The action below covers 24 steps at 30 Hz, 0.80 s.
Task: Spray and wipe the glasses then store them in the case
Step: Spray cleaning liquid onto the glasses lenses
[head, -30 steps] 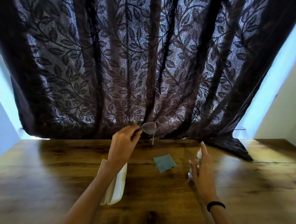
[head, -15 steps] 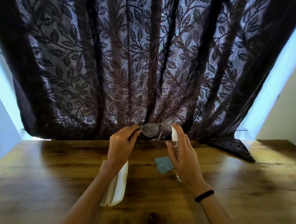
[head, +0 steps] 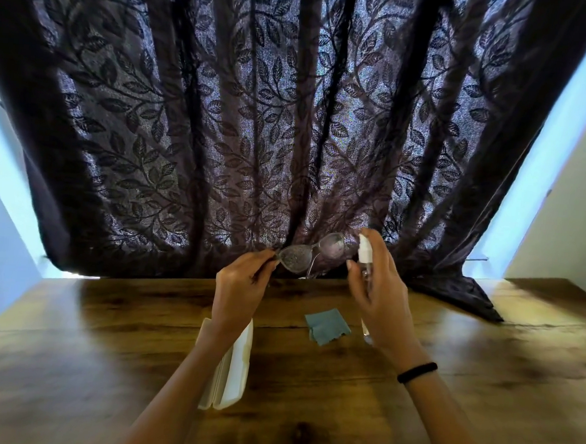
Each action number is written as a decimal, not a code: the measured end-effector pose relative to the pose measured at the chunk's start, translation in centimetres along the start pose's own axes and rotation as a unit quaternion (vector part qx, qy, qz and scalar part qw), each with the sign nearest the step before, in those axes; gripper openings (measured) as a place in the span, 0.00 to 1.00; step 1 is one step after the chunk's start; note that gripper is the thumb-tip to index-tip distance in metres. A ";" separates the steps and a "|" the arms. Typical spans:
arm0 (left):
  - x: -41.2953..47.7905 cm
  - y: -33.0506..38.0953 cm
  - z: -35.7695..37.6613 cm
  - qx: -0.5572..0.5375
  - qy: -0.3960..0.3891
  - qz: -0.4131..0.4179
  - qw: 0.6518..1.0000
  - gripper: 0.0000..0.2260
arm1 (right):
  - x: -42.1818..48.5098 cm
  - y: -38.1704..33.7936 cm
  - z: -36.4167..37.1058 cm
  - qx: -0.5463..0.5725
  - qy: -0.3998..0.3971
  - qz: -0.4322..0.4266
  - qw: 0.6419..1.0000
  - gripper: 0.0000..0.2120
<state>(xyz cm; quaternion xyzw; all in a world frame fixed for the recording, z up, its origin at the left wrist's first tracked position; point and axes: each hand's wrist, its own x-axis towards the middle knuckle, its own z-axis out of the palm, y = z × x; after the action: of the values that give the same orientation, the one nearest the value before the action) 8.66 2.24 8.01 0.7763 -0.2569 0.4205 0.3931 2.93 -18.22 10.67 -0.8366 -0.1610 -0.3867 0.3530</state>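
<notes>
This looks like the spraying step. To do it well, the left hand (head: 241, 284) should steady the glasses (head: 312, 254) by the end of the frame only, fingers off the lenses. The spray bottle (head: 365, 257) should face each lens in turn, with one short press apiece, so the mist lands on glass and not on the curtain (head: 221, 131) behind. Both lenses already look speckled, so a light coat may be enough.

On the left, the white case (head: 231, 365) lies on the table (head: 105, 347) under the left forearm. The left hand is raised, thumb and fingertips pinching the frame's left end, so the glasses hang in the air before the curtain. The blue cloth (head: 326, 325) lies flat between the wrists. The right hand (head: 380, 292) is wrapped round the upright bottle, forefinger over its white top, just beside the right lens.
</notes>
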 end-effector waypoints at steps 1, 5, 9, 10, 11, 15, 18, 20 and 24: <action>0.0 0.0 0.0 0.001 0.003 0.003 1.000 0.09 | 0.1 0.4 -0.2 -0.006 0.007 0.005 1.000 0.21; 0.0 0.0 0.0 -0.004 0.006 0.012 1.000 0.09 | 0.6 1.3 -0.6 -0.025 0.002 0.007 1.000 0.19; -0.1 0.1 0.0 -0.004 -0.001 0.008 1.000 0.10 | 0.5 2.1 -0.4 -0.003 0.026 0.015 1.000 0.19; -0.1 0.1 -0.1 -0.004 0.000 0.008 1.000 0.10 | 0.4 2.3 -0.3 0.017 0.038 0.024 0.999 0.21; -0.1 0.1 -0.1 -0.004 0.000 0.009 1.000 0.10 | 0.2 2.5 -0.2 0.040 0.046 0.034 0.998 0.23; 0.0 0.1 -0.5 -0.002 0.001 0.008 1.000 0.10 | -0.8 4.3 -0.2 0.130 0.052 0.118 0.983 0.31; -0.1 0.1 -0.7 0.005 0.000 0.000 1.000 0.10 | -2.2 6.5 -0.1 0.132 0.051 0.164 0.976 0.28; -0.2 0.2 -0.7 0.000 0.003 -0.003 1.000 0.09 | -3.4 8.0 0.0 0.128 0.042 0.183 0.974 0.26; -0.4 0.2 -0.6 -0.009 0.002 -0.007 1.000 0.09 | -5.2 9.7 0.1 0.114 0.022 0.213 0.970 0.23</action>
<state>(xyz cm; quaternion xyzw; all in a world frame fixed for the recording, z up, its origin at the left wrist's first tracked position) 8.06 2.64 7.90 0.7735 -0.2545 0.4169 0.4038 4.89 -24.91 2.14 -0.7975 -0.0140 -0.2996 0.5235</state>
